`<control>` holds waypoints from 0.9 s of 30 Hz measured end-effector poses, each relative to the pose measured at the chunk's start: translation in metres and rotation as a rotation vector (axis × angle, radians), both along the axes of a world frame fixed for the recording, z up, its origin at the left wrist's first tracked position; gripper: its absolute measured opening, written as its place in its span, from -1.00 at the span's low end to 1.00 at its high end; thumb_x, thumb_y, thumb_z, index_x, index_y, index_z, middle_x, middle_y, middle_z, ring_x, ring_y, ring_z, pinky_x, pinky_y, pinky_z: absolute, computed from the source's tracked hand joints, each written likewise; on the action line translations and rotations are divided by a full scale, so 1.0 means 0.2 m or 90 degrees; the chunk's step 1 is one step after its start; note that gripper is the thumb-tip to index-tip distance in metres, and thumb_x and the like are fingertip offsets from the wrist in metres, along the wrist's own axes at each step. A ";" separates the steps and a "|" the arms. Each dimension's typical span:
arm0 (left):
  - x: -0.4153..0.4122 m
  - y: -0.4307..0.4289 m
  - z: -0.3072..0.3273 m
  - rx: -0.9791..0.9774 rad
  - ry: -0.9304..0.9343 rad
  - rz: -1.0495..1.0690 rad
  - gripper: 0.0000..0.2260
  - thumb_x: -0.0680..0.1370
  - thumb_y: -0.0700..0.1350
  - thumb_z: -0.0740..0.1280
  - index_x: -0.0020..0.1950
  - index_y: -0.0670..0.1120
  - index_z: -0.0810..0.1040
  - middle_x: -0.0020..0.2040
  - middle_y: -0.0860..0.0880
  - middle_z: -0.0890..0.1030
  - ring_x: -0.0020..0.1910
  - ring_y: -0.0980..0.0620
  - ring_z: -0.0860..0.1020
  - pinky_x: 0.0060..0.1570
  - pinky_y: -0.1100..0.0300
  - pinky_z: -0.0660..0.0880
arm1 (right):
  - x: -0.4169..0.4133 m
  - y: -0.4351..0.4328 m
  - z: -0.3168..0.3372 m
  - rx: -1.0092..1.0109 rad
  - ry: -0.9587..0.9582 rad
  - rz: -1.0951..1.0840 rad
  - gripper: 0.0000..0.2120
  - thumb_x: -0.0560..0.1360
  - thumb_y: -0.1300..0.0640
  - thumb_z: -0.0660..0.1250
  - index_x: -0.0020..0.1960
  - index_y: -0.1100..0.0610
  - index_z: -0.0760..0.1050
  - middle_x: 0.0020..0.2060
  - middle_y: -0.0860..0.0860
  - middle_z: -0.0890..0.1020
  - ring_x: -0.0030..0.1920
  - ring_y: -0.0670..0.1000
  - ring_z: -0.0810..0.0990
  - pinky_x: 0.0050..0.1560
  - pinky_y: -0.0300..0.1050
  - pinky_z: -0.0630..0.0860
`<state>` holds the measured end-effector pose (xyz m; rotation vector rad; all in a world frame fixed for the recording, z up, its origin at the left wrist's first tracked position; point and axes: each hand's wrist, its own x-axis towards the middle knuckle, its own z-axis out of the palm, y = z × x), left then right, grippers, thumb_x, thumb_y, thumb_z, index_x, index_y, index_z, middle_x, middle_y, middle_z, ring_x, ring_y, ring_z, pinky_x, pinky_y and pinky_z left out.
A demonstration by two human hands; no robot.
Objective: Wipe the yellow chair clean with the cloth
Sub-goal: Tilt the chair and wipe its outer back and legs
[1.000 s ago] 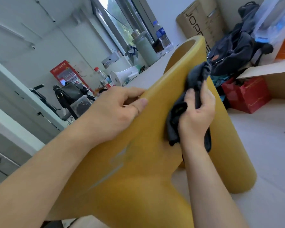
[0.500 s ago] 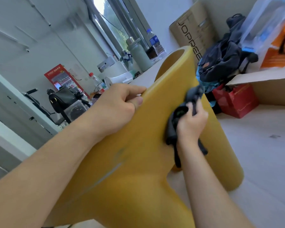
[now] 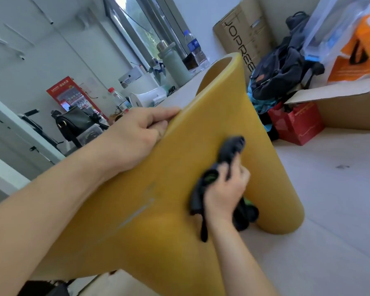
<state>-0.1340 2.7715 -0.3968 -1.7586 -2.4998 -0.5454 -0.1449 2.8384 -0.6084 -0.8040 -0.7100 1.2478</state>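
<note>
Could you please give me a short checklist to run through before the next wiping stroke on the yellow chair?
1. Left hand grips the edge of the yellow chair to steady it: ok.
2. Right hand holds the dark cloth: ok.
3. Cloth pressed flat on the chair's surface: cannot tell, it is blurred.
4. Pale streaks on the chair wiped off: not ok, they show left of the cloth.
5. Cloth clean enough: cannot tell.

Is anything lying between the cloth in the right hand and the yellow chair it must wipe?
Nothing visible does. The right hand presses the dark crumpled cloth directly on the smooth yellow chair; the left hand grips its edge higher up.
</note>
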 end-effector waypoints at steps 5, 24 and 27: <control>-0.06 -0.12 -0.03 -0.032 0.015 -0.028 -0.74 0.51 0.22 0.11 0.00 0.31 0.59 -0.13 0.40 0.62 -0.12 0.43 0.55 0.00 0.42 0.44 | 0.05 -0.17 0.23 -0.038 0.020 0.051 -0.54 0.60 0.06 0.14 0.48 0.10 0.29 0.14 0.07 0.38 0.15 0.16 0.45 0.28 0.08 0.40; -0.01 -0.34 -0.07 -0.007 0.169 0.083 -0.81 0.51 0.11 0.14 -0.22 0.15 0.50 -0.32 0.12 0.58 -0.29 0.15 0.54 -0.25 0.12 0.48 | 0.17 -0.42 0.55 0.256 0.028 -0.050 -0.63 0.52 0.24 0.28 0.33 0.11 0.47 0.14 0.22 0.51 0.14 0.20 0.49 0.25 0.05 0.37; 0.02 -0.34 -0.09 -0.018 0.250 0.108 -0.56 0.60 0.26 -0.01 -0.32 0.02 0.34 -0.44 -0.03 0.38 -0.46 0.09 0.39 -0.39 0.09 0.35 | 0.09 -0.30 0.29 0.148 -0.005 -0.049 -0.62 0.57 0.21 0.21 0.38 0.21 0.39 0.17 0.25 0.48 0.17 0.18 0.48 0.25 0.05 0.39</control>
